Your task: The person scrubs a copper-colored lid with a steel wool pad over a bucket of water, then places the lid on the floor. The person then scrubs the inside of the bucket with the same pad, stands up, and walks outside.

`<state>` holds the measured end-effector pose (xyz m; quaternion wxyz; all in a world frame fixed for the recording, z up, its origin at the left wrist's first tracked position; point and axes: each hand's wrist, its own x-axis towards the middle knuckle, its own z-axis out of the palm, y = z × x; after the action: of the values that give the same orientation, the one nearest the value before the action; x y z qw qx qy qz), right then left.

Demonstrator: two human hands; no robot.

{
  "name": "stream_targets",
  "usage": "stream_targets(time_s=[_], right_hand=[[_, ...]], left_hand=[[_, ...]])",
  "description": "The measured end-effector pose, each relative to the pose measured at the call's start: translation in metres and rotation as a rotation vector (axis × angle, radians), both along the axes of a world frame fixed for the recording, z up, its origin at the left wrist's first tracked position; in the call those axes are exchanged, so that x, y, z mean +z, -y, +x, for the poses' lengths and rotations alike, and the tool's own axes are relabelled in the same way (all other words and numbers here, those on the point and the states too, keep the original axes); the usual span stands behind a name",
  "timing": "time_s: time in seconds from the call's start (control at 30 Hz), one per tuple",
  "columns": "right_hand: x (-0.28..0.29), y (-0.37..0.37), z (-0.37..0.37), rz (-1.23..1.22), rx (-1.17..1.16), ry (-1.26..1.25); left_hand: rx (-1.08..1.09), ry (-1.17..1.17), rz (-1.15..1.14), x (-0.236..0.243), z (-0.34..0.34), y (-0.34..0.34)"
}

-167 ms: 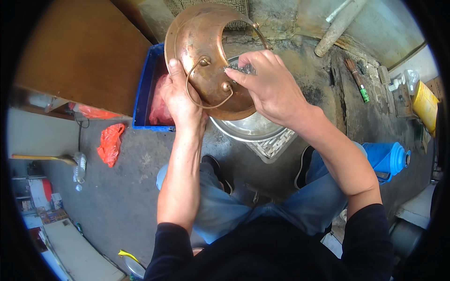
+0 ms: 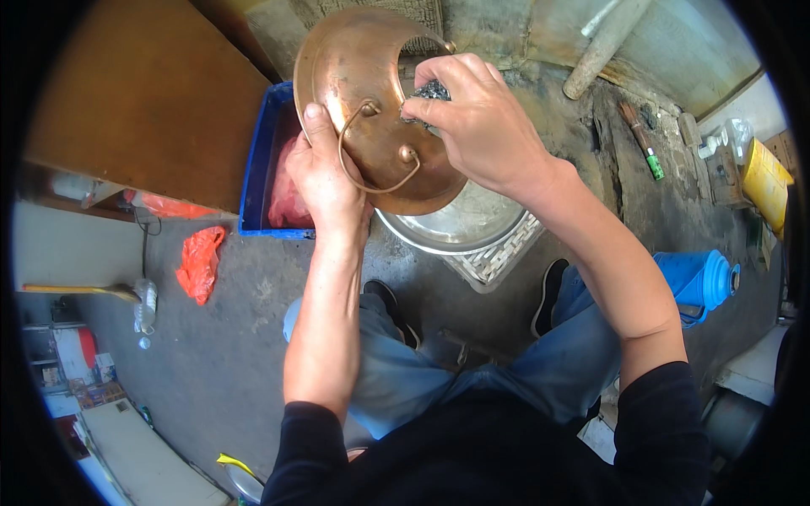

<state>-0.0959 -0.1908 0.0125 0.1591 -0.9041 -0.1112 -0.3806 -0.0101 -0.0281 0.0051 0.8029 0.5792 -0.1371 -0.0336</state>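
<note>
Tilted up in front of me is a copper hot-pot-like piece [image 2: 359, 80], rounded, with a wide rim, a large round opening and a hinged loop handle [image 2: 344, 164]. My left hand [image 2: 325, 173] grips its lower left rim, thumb on the outer face beside the handle. Pinched in my right hand [image 2: 489, 122] is a dark, shiny steel wool scrubber [image 2: 432, 90], held at the edge of the opening. Below the copper piece, a wide metal basin [image 2: 460, 226] sits on a white woven-pattern crate [image 2: 498, 261].
At the left stands a blue bin [image 2: 253, 181] with a pink bag [image 2: 284, 194] inside, under a brown wooden panel [image 2: 143, 101]. An orange plastic bag [image 2: 201, 263] lies on the floor. To the right are a blue thermos [image 2: 692, 282], a brush [image 2: 643, 139] and a yellow container [image 2: 766, 185].
My right hand has shifted slightly up and left along the edge of the opening, and more of the scrubber shows. My left hand keeps its hold on the copper piece.
</note>
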Motion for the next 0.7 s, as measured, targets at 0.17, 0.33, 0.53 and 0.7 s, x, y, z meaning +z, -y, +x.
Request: stream_targets(time_s=[0.17, 0.33, 0.53, 0.7], right_hand=[[-0.001, -0.007, 0.0, 0.365, 0.096, -0.133], [0.0, 0.013, -0.002, 0.713, -0.037, -0.162], [-0.017, -0.021, 0.003, 1.058, 0.114, -0.455], [-0.021, -0.005, 0.004, 1.015, 0.147, -0.493]], left_hand=[[0.201, 0.07, 0.528, -0.003, 0.011, -0.013], [0.101, 0.229, 0.243, -0.002, -0.001, 0.018], [0.195, 0.223, 0.193, 0.0, -0.008, -0.015], [0.188, 0.184, 0.202, 0.011, -0.011, -0.013]])
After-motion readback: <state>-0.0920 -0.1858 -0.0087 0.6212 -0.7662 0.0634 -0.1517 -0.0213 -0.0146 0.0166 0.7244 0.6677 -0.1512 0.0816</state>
